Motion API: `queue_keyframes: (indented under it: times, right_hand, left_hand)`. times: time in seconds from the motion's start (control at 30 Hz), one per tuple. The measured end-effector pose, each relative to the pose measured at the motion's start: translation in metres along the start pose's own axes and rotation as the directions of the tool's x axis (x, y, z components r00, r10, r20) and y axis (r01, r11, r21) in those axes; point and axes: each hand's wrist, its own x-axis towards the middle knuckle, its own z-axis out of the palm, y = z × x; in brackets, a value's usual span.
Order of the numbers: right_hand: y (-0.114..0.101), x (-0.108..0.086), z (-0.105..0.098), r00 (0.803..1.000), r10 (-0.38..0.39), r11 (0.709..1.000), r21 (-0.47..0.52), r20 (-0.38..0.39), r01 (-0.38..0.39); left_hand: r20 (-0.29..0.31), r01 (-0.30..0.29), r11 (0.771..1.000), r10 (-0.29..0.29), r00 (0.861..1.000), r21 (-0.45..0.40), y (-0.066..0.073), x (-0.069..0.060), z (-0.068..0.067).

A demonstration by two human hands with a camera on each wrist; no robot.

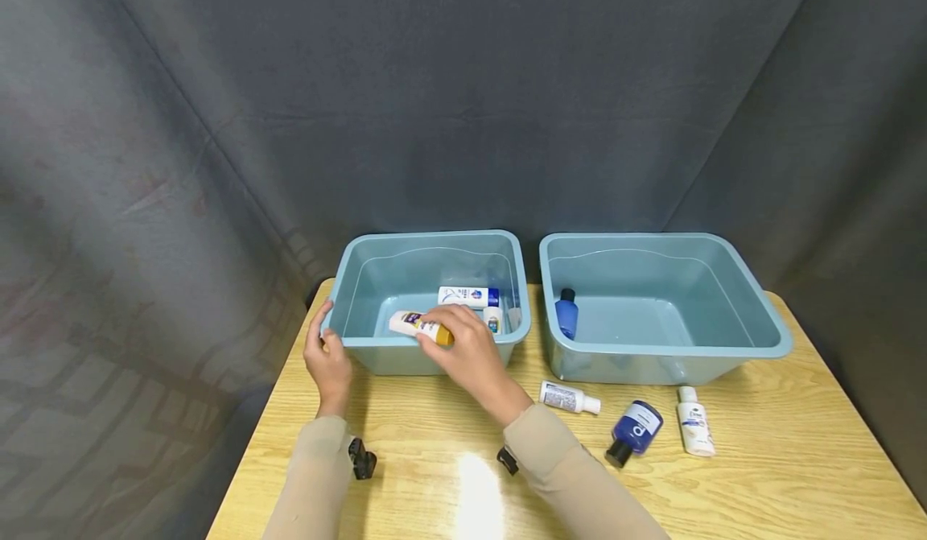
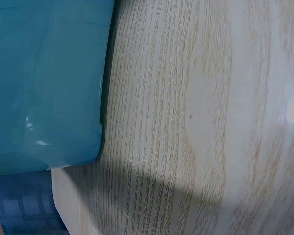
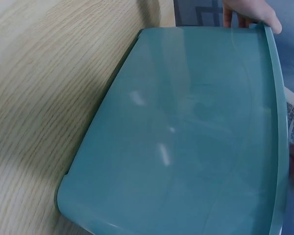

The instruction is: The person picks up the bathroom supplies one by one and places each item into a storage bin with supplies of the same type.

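Observation:
My right hand [image 1: 471, 351] grips a white bottle with a yellow cap [image 1: 420, 325], tilted over the near side of the left blue-green bin [image 1: 434, 352]. At that bin's near left corner, my left hand [image 1: 329, 363] holds the rim, its fingers outside the wall; the right wrist view shows the same hand [image 3: 252, 11] at the rim. Inside the bin lie a white tube with a blue cap [image 1: 467, 296] and a small white bottle [image 1: 492, 319], both to the right of the held bottle. Only the bin's outer wall [image 2: 44, 83] and wood appear in the left wrist view.
A second bin [image 1: 652, 352] stands to the right, with a blue bottle [image 1: 567, 316] at its left end. In front of it on the wooden table [image 1: 420, 459] lie a white bottle [image 1: 563, 397], a dark blue bottle [image 1: 637, 427] and another white bottle [image 1: 696, 427]. Grey curtains hang behind.

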Motion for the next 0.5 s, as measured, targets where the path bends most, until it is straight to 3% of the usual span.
queue_keyframes:
  times: [0.2, 0.5]
  right_hand:
    - [0.0025, 0.0026, 0.0009, 0.996, 0.065, 0.998, -0.03, 0.067, -0.063]
    - [0.0065, 0.0054, 0.0022, 0.988, 0.103, 0.993, -0.075, 0.114, -0.095]
  left_hand:
    - [0.008, 0.006, 1.0, -0.006, 1.0, 0.0, 0.0003, 0.0006, 0.0004]
    - [0.005, 0.0, 1.0, 0.0, 1.0, -0.001, -0.0008, 0.0003, 0.0003]
